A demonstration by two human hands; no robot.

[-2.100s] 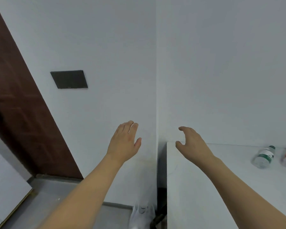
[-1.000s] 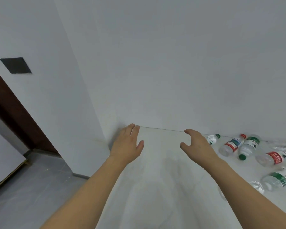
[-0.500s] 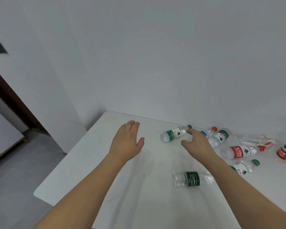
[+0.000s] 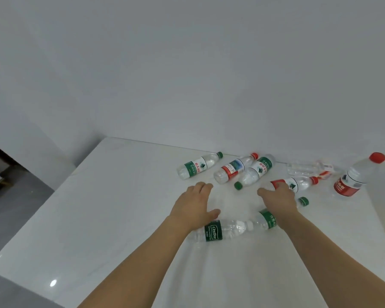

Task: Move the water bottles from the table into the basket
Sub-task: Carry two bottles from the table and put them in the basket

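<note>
Lying on their sides, clear water bottles [image 4: 243, 168] crowd the far right of the white table [image 4: 98, 218], caps pointing different ways. Nearest, a green-labelled bottle [image 4: 216, 231] lies lengthwise left to right. A larger red-capped bottle [image 4: 353, 177] sits far right. Both the left hand [image 4: 193, 207] and right hand [image 4: 278, 202] hover with loose fingers, holding nothing. Bare tabletop spreads left to its edge.

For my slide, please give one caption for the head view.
Both open hands, left hand and right hand, reach over water bottles lying on a white table.
</note>
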